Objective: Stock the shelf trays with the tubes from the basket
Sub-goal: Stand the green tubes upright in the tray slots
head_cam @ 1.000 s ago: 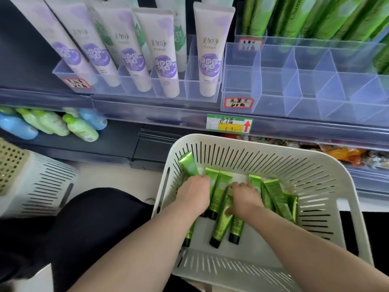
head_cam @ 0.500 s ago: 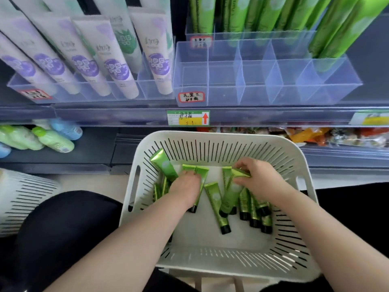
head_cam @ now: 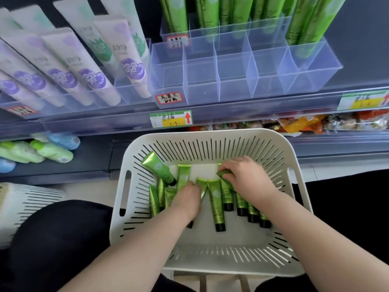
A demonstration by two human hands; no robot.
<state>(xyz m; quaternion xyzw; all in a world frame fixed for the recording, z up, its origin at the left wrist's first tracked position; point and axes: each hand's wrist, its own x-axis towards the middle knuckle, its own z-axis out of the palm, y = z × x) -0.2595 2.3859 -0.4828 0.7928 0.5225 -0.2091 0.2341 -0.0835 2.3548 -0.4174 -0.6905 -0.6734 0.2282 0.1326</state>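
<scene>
This is a shop, seen at a stocked retail shelf. A clear plastic tray (head_cam: 231,81) divided into compartments carries a handwritten, red-framed label (head_cam: 169,98). A printed price tag (head_cam: 171,119) with a red arrow sits on the shelf rail (head_cam: 263,110). Rows of identical purple-printed tubes (head_cam: 90,79) and tall green tubes (head_cam: 210,15) face outward. Packaged snacks (head_cam: 305,123) and bottles (head_cam: 52,151) lie on the shelf below.
</scene>
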